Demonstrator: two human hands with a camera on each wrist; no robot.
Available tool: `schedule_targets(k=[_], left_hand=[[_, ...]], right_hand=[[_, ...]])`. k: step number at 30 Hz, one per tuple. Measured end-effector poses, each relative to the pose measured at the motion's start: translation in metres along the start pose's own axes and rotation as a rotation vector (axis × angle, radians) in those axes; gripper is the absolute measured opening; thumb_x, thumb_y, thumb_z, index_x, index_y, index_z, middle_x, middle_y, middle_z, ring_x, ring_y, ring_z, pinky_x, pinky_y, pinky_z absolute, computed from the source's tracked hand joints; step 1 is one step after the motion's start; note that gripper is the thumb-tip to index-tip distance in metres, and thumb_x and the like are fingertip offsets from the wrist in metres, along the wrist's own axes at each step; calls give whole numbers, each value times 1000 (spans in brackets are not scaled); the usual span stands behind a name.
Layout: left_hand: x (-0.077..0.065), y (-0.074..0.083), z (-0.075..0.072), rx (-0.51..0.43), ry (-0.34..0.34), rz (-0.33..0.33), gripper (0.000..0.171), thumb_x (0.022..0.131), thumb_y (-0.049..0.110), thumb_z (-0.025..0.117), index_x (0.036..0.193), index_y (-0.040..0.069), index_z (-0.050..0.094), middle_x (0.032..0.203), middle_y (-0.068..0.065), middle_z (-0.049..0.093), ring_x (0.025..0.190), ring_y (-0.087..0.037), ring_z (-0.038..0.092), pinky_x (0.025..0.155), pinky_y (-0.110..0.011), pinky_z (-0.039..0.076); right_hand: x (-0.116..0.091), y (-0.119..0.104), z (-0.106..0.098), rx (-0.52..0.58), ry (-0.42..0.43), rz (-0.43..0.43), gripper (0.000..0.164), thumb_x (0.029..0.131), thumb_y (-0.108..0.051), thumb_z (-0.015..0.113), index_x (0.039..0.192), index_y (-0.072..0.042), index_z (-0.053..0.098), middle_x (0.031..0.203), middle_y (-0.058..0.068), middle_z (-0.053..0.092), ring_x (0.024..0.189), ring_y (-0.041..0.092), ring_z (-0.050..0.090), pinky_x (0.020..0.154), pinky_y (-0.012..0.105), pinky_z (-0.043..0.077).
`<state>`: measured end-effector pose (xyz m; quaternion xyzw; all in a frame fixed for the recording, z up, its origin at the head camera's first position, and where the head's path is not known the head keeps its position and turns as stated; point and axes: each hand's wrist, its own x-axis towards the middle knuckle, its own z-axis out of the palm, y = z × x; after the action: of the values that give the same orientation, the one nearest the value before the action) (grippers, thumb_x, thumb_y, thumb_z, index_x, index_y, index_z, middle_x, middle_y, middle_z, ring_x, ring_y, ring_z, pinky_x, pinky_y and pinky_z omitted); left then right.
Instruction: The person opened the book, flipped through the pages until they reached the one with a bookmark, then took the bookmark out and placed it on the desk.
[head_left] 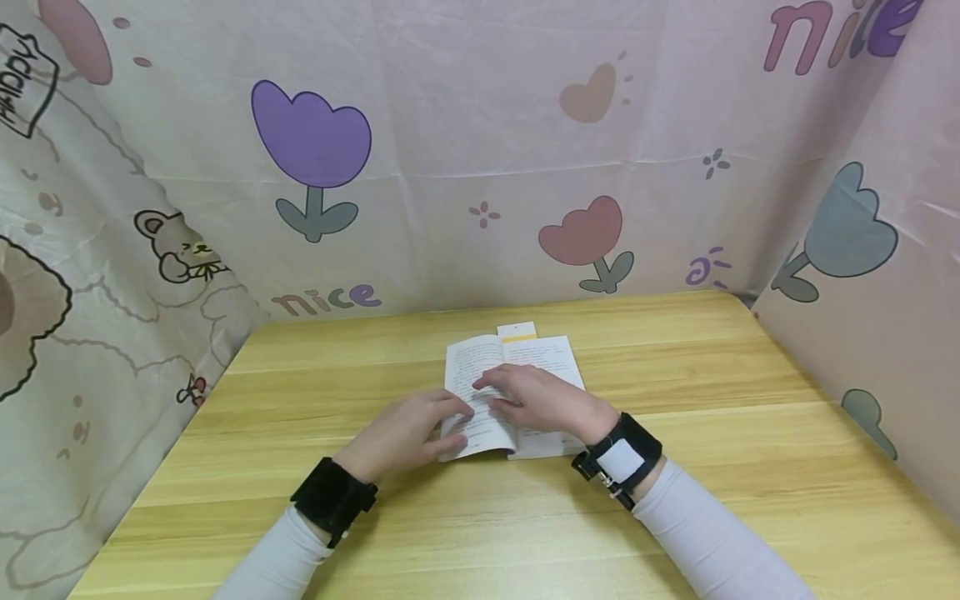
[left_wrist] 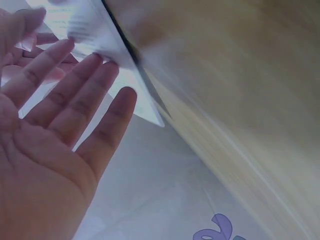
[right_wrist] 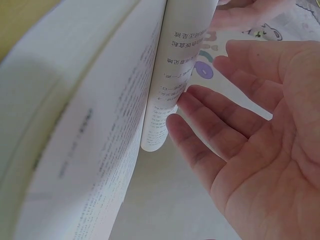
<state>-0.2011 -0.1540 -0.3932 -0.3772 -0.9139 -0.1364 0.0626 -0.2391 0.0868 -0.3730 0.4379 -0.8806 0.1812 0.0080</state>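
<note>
An open book (head_left: 551,354) with printed white pages lies on the wooden table, and a white card with a yellow stripe (head_left: 517,331) sticks out past its top edge. My left hand (head_left: 408,429) is at the left page, its fingertips over the lower part of that page. In the left wrist view its fingers (left_wrist: 85,100) extend, slightly spread, along the page. Across the middle of the book reaches my right hand (head_left: 543,400), fingers pointing left. Seen from the right wrist, its fingertips (right_wrist: 175,122) meet the curved left page (right_wrist: 172,65) near the fold.
The light wooden table (head_left: 712,500) surrounds the book. Behind it and along both sides hangs a pale curtain (head_left: 442,108) printed with flowers, hearts and words. Black bands (head_left: 333,500) are strapped round both wrists, over white sleeves (head_left: 712,529).
</note>
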Motion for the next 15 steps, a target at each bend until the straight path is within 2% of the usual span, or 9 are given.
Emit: schedule_targets(k=[6, 15], left_hand=[[-1, 1, 1, -22, -82, -42, 60, 75, 50, 76, 125, 19, 63, 124, 2, 58, 99, -11, 54, 85, -31, 48], [-1, -1, 3, -17, -118, -66, 59, 75, 47, 77, 125, 19, 64, 121, 2, 59, 86, -11, 51, 73, -26, 45]], right_hand=[[-1, 0, -1, 37, -19, 15, 33, 97, -21, 58, 129, -10, 60, 130, 4, 57, 122, 15, 48, 101, 31, 37], [-3, 2, -7, 86, -45, 81, 34, 97, -24, 58, 129, -12, 61, 136, 4, 53, 126, 16, 44, 103, 32, 35]])
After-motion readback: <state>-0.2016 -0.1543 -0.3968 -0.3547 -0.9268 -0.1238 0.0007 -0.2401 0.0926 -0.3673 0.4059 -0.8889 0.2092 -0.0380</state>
